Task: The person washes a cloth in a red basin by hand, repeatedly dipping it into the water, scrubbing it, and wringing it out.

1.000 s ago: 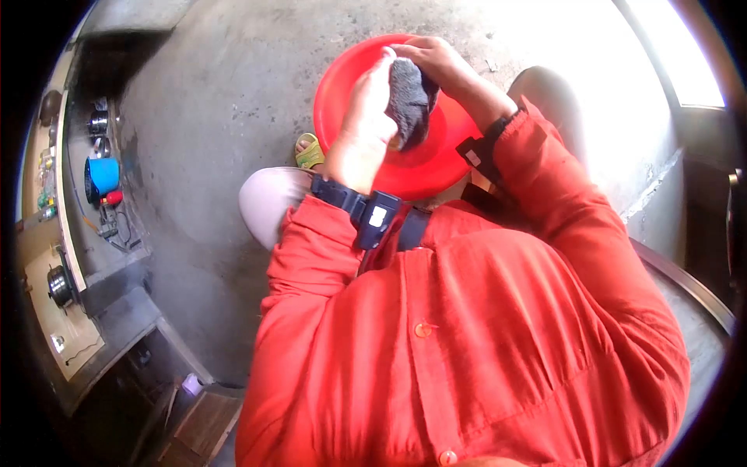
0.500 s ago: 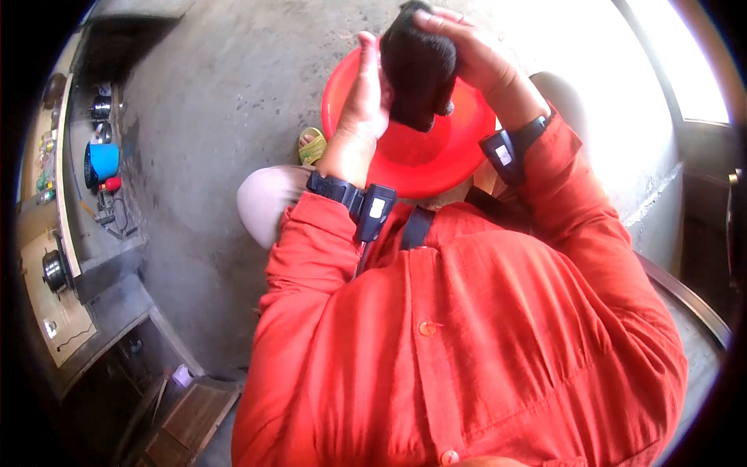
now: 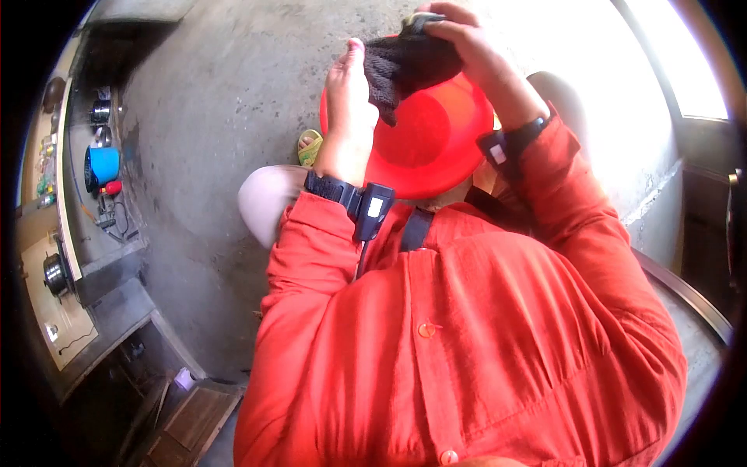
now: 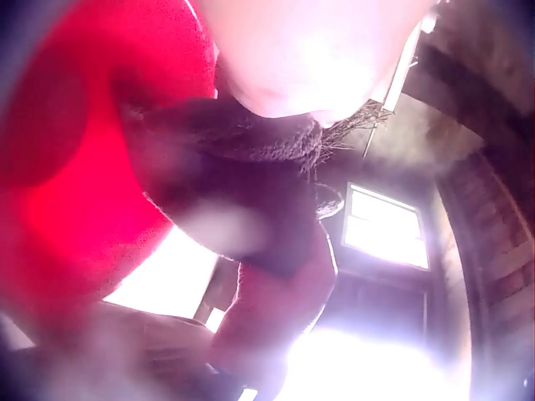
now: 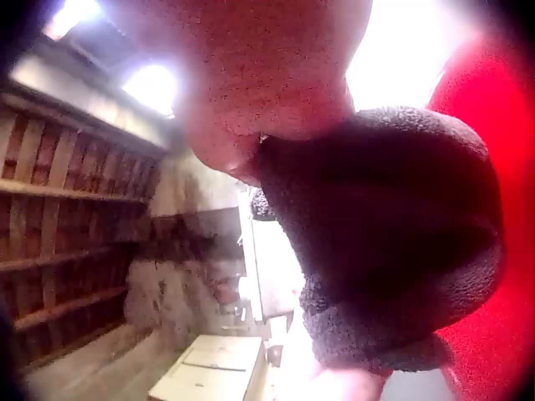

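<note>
Both hands hold a dark grey, fuzzy knitted cloth piece [image 3: 412,66] stretched sideways over the far part of a red plastic basin [image 3: 424,175]. My left hand [image 3: 348,97] grips its left end, thumb pointing up. At the other end my right hand [image 3: 476,50] pinches the cloth near a lighter patch, fingers curled over it. Seen from the left wrist, the cloth [image 4: 234,180] sags between the two hands. In the right wrist view, the fuzzy cloth [image 5: 393,234] hangs in a thick fold below the right hand [image 5: 259,83].
The basin stands on a grey concrete floor [image 3: 202,202] between the person's knees. A foot in a yellow-green sandal [image 3: 309,146] is left of it. A blue bucket [image 3: 103,165] and a pot [image 3: 54,272] stand along the left side.
The cloth was bunched between the hands, then raised and turned. Now it lies stretched sideways, the left hand slightly further left and the right hand further right than a second ago.
</note>
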Tool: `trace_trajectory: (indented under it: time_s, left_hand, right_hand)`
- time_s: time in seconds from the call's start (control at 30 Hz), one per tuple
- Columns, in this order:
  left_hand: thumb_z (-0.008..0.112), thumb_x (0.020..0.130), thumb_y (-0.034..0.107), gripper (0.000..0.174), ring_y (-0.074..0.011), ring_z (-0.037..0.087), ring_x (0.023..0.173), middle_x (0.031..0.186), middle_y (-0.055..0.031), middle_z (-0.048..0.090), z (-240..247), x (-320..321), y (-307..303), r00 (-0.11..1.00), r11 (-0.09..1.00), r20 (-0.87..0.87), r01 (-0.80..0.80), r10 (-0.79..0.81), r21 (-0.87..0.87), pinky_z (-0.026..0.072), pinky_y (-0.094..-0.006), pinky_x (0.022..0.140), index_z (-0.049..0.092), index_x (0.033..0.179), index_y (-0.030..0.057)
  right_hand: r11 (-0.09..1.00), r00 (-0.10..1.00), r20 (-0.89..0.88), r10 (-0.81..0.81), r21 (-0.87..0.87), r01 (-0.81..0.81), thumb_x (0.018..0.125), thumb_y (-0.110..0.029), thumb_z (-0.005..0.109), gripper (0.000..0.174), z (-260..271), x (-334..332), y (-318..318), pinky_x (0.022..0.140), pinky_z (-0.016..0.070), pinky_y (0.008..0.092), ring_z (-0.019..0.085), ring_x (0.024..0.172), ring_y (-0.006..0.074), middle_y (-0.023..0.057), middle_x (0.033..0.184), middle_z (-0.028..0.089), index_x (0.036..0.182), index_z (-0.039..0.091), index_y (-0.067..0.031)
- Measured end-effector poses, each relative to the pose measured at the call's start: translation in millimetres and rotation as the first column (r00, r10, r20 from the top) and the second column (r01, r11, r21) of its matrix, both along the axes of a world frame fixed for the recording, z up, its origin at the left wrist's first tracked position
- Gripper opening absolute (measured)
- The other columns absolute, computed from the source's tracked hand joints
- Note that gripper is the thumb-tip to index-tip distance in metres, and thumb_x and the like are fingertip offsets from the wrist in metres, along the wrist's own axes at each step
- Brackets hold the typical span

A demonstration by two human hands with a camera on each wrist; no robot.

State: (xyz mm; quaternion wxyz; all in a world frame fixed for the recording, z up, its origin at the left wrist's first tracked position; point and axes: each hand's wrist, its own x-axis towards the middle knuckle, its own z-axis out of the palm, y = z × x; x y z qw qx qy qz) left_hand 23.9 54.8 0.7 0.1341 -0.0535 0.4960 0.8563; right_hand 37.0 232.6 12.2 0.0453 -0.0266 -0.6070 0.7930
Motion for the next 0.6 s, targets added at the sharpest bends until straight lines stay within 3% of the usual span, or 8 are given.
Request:
trace_trajectory:
  time_s: [0.1,0.2,0.3,0.37,0.43,0.47,0.5,0.6]
  left_hand:
    - [0.037,0.099,0.042,0.048,-0.0211,0.061,0.092,0.100,-0.0112,0.064,7.0,7.3,-6.4,0.957,0.993,0.267,0.102,-0.115,0.062,0.0489,-0.0353,0.082,0.057,0.107,-0.0009]
    - [0.031,0.101,0.036,0.036,-0.0164,0.056,0.084,0.082,-0.0080,0.055,-127.9,-20.8,-15.8,0.818,0.726,-0.417,0.557,-0.396,0.404,0.0460,-0.0288,0.079,0.052,0.087,0.0092]
    - [0.033,0.099,0.023,0.028,-0.0188,0.053,0.101,0.109,-0.0062,0.056,-22.3,34.5,1.1,0.950,0.943,0.197,0.181,-0.240,0.278,0.0422,-0.0336,0.091,0.053,0.111,0.0067]
    - [0.040,0.095,0.026,0.027,-0.0205,0.055,0.098,0.103,-0.0089,0.058,-48.3,23.0,12.7,0.929,0.930,-0.055,0.361,-0.365,-0.068,0.0459,-0.0332,0.086,0.054,0.109,0.0068]
    - [0.045,0.093,0.026,0.027,-0.0220,0.056,0.100,0.101,-0.0101,0.059,-106.0,0.3,18.1,0.719,0.656,-0.445,0.021,-0.534,-0.754,0.0469,-0.0338,0.085,0.055,0.109,0.0066]
    - [0.046,0.093,0.024,0.028,-0.0219,0.055,0.103,0.106,-0.0110,0.058,-114.3,-11.9,-1.4,0.604,0.320,-0.340,-0.145,-0.721,-0.936,0.0456,-0.0335,0.087,0.055,0.111,0.0056]
    - [0.046,0.093,0.022,0.028,-0.0218,0.054,0.107,0.111,-0.0119,0.058,-125.1,-17.8,-12.0,0.516,-0.045,-0.149,-0.343,-0.843,-0.938,0.0444,-0.0331,0.089,0.055,0.113,0.0047]
    - [0.048,0.092,0.025,0.025,-0.0233,0.060,0.086,0.094,-0.0137,0.061,-165.4,-14.9,1.4,0.709,0.771,-0.551,-0.016,-0.441,-0.637,0.0495,-0.0337,0.068,0.058,0.102,0.0046]
  right_hand:
    - [0.917,0.984,-0.005,0.177,0.364,-0.163,0.084,-0.022,0.065,0.018,39.7,32.1,-44.6,0.069,0.0512,0.0307,0.061,0.072,0.0189,0.0073,0.082,0.063,0.088,0.063,-0.0049]
    - [0.449,0.827,-0.361,0.431,0.881,0.151,0.083,-0.030,0.065,0.023,22.9,49.3,-74.5,0.061,0.0520,0.0368,0.061,0.069,0.0312,0.0151,0.076,0.059,0.086,0.062,-0.0079]
    - [0.012,0.965,-0.135,0.223,0.991,0.135,0.084,-0.028,0.060,0.020,-2.6,21.3,-65.3,0.053,0.0507,0.0395,0.063,0.063,0.0285,0.0120,0.074,0.062,0.079,0.061,-0.0089]
    - [0.026,0.972,-0.130,0.194,0.992,0.127,0.085,-0.025,0.056,0.020,-8.2,5.4,-49.5,0.051,0.0500,0.0392,0.063,0.062,0.0267,0.0109,0.067,0.060,0.074,0.059,-0.0083]
    - [0.186,0.928,-0.358,0.097,0.923,0.337,0.084,-0.022,0.054,0.018,-21.0,6.4,-44.2,0.051,0.0502,0.0368,0.064,0.062,0.0240,0.0090,0.067,0.059,0.072,0.058,-0.0094]
    - [-0.231,0.956,-0.106,0.274,0.958,0.172,0.083,-0.023,0.055,0.013,-6.5,14.4,-54.4,0.055,0.0508,0.0348,0.063,0.060,0.0210,0.0064,0.068,0.057,0.075,0.058,-0.0129]
    - [-0.174,0.866,-0.286,0.411,0.908,0.382,0.083,-0.023,0.058,0.009,-8.8,26.2,-60.5,0.052,0.0497,0.0334,0.061,0.056,0.0185,0.0033,0.068,0.056,0.078,0.056,-0.0163]
    - [-0.022,0.840,-0.397,0.369,0.900,0.435,0.083,-0.026,0.060,0.011,-16.2,39.2,-71.1,0.058,0.0516,0.0354,0.061,0.057,0.0170,0.0029,0.073,0.056,0.082,0.054,-0.0163]
